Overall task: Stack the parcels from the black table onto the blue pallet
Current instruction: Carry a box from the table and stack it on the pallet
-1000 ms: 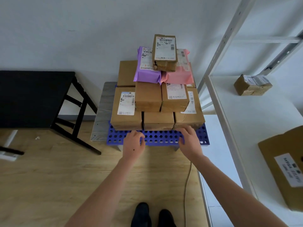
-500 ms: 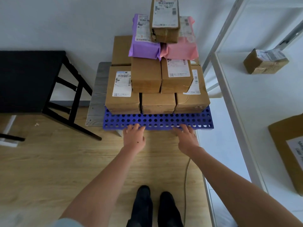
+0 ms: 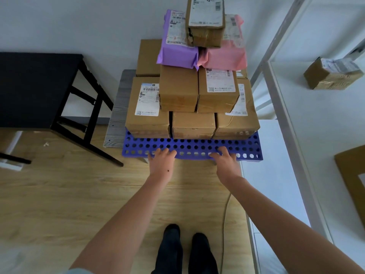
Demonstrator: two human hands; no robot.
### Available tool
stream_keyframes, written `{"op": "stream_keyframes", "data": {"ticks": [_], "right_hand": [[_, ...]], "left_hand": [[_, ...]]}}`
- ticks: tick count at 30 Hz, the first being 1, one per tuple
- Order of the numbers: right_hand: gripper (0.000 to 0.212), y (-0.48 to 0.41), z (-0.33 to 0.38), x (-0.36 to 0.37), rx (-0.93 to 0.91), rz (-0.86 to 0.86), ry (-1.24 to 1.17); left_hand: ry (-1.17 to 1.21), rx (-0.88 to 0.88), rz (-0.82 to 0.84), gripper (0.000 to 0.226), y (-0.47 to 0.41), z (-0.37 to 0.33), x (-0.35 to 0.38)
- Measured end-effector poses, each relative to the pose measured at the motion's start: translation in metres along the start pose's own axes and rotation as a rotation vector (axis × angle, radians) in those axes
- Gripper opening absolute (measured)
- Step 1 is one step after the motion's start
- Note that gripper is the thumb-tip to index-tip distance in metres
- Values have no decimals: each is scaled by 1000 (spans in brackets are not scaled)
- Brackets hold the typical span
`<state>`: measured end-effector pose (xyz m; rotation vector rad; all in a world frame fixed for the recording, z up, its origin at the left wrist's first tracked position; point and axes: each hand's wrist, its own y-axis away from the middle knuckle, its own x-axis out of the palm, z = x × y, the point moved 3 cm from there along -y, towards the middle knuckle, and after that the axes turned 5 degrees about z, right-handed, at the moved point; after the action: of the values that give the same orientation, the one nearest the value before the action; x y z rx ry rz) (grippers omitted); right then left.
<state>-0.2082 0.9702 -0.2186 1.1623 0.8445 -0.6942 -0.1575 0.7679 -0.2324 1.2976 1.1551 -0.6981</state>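
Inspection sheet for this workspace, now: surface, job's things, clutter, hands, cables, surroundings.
Surface: black table, nothing seen on the part in view; blue pallet lies on a grey board.
Job's things: brown parcels stacked in tiers on the pallet, purple parcel and pink parcel above them, one brown box on top.
Clutter: small pale scrap on the floor by the table.
Hands: left hand and right hand rest fingers on the pallet's near edge, holding no parcel.
Cables: one thin cable along the floor beside the shoes.
Surroundings: white shelf at right with a taped box and a large carton.
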Motion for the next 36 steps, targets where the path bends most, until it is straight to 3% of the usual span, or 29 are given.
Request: {"op": "stream_keyframes", "data": {"ticks": [5, 11, 20, 29, 36], "right_hand": [[79, 23, 5, 13, -37, 34, -38], [71, 40, 17, 19, -53, 62, 36], [67, 27, 33, 12, 2, 36, 383], [62, 1, 33, 6, -110, -84, 311], [55, -10, 32, 5, -80, -117, 217]], "left_hand": [[20, -50, -10, 23, 25, 7, 8], [57, -97, -9, 23, 44, 21, 15], [12, -83, -6, 24, 33, 29, 10], [17, -81, -67, 27, 8, 34, 1], [50, -56, -98, 27, -6, 38, -4]]}}
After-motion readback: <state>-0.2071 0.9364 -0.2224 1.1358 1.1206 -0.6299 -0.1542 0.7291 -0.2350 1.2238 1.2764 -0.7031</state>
